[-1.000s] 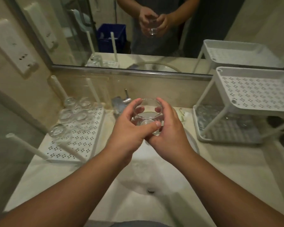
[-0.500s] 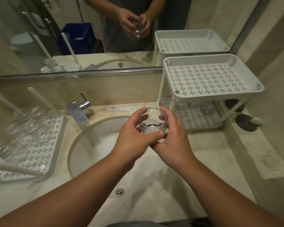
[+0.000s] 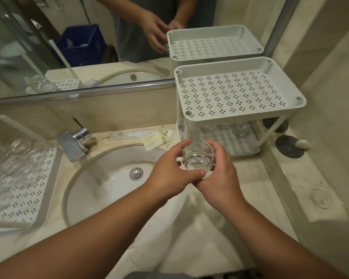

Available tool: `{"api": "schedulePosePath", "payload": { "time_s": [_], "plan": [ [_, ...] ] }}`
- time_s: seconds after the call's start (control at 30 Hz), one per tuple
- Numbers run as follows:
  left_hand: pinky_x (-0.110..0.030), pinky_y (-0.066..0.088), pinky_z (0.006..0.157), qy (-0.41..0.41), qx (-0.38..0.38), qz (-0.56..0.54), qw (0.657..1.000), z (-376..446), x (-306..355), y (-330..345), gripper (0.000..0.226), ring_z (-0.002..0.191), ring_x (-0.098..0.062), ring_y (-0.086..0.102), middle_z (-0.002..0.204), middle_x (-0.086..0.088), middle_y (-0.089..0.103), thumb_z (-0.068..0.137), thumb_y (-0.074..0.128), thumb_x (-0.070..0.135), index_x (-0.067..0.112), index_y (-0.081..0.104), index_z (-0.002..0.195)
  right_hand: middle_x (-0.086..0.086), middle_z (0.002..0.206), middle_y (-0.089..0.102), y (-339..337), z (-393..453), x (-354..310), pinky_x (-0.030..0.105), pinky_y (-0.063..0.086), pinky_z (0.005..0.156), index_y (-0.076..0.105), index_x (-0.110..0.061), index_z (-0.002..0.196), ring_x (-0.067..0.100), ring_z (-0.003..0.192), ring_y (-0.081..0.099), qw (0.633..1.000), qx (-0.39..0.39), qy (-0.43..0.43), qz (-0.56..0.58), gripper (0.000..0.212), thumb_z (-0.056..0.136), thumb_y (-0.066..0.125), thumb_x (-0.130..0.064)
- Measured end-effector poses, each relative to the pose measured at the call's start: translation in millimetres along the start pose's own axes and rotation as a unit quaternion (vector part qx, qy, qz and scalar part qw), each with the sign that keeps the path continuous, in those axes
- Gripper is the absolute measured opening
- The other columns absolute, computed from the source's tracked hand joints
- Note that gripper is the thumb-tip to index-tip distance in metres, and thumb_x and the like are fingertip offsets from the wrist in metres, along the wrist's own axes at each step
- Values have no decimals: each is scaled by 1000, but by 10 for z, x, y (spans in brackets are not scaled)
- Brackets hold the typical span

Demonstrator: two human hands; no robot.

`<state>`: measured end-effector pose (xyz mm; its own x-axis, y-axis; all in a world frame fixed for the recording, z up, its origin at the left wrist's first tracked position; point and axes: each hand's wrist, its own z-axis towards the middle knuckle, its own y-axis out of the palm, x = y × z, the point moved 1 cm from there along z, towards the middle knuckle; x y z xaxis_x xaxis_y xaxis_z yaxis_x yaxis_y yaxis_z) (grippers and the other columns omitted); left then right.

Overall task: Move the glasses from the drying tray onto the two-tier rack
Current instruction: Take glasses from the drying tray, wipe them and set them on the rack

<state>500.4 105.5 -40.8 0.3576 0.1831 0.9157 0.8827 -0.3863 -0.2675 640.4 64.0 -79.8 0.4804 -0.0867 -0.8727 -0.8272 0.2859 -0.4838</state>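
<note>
A clear glass (image 3: 197, 157) is upright between both hands, in front of the white two-tier rack (image 3: 240, 109). My left hand (image 3: 169, 174) wraps its left side and my right hand (image 3: 220, 174) its right side. The rack's perforated top tier holds nothing. Several glasses (image 3: 238, 128) stand on its lower tier, partly hidden by the top tier. At the far left the white drying tray (image 3: 34, 200) carries several more glasses (image 3: 14, 156), blurred.
A round sink (image 3: 113, 184) with a chrome faucet (image 3: 75, 141) lies between tray and rack. Paper sachets (image 3: 155, 137) lie behind the basin. Two dark discs (image 3: 288, 147) sit right of the rack by the wall. A mirror runs along the back.
Both hands have carried the glass rightward from the tray side toward the rack. My view has swung right, so the rack now sits close behind the glass.
</note>
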Motion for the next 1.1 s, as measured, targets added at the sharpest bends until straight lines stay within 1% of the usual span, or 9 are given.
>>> {"api": "schedulePosePath", "payload": {
  "time_s": [0.07, 0.17, 0.27, 0.4, 0.53, 0.7, 0.8, 0.93, 1.1],
  "plan": [
    [-25, 51, 93, 1, -5, 45, 999, 43, -5, 48, 89, 100, 13, 58, 104, 33, 60, 70, 88, 24, 45, 44, 143, -10, 129, 52, -21, 35, 114, 31, 53, 87, 36, -41, 135, 10, 110, 58, 1000, -6, 1, -8, 89, 63, 85, -23],
    [-26, 50, 90, 7, -1, 118, 993, 96, -22, 118, 91, 102, 8, 53, 122, 13, 55, 72, 85, 35, 42, 37, 148, -9, 132, 52, -26, 86, 288, 23, 49, 86, 34, -41, 135, 11, 111, 57, 1000, -11, 11, -13, 89, 64, 85, -22],
    [-30, 48, 95, 2, 19, 150, 989, 145, -25, 150, 82, 113, -2, 52, 133, 10, 49, 79, 78, 42, 42, 35, 149, -9, 133, 53, -31, 173, 436, 11, 42, 82, 35, -39, 136, 10, 111, 56, 1000, 6, 29, -3, 88, 66, 86, -30],
    [-30, 40, 107, 32, 36, 231, 972, 254, 27, 95, 69, 132, -13, 46, 151, 8, 37, 87, 71, 41, 35, 40, 148, -3, 133, 55, -54, 385, 619, 33, 52, 92, 36, -33, 138, 15, 114, 58, 997, 38, 61, 15, 89, 66, 89, -33],
    [-22, 24, 113, 64, 32, 315, 947, 377, 71, 46, 68, 145, -12, 29, 163, 5, 22, 89, 68, 40, 33, 38, 150, 1, 130, 55, -47, 656, 812, 38, 51, 95, 36, -26, 140, 19, 115, 58, 994, 62, 86, 20, 89, 68, 88, -30],
    [-32, 30, 116, 72, 20, 364, 928, 492, 80, 45, 71, 146, -12, 28, 165, 6, 17, 90, 66, 38, 31, 33, 153, 3, 130, 51, 59, 957, 1039, 26, 43, 94, 35, -21, 139, 19, 117, 54, 992, 65, 106, 25, 87, 70, 87, -22],
    [-31, 29, 115, 69, 8, 397, 915, 543, 70, 45, 73, 149, -11, 22, 166, 7, 15, 91, 63, 40, 34, 29, 155, 5, 135, 49, 143, 1069, 1148, 25, 42, 94, 35, -20, 141, 19, 120, 52, 991, 64, 113, 6, 87, 70, 86, -21],
    [-26, 34, 107, 93, 0, 412, 907, 594, 102, 79, 73, 141, -11, 36, 163, 17, 20, 92, 62, 38, 30, 28, 156, 5, 133, 54, 215, 1147, 1295, 19, 39, 86, 36, -20, 140, 20, 117, 55, 991, 69, 115, -25, 89, 68, 87, -24],
    [-25, 37, 102, 67, -1, 398, 915, 609, 105, 77, 73, 134, -15, 46, 162, 20, 20, 92, 62, 40, 33, 26, 156, 8, 133, 49, 271, 1219, 1412, 31, 48, 89, 31, -27, 134, 24, 116, 51, 992, 51, 114, -25, 81, 72, 83, -22]
  ]
}}
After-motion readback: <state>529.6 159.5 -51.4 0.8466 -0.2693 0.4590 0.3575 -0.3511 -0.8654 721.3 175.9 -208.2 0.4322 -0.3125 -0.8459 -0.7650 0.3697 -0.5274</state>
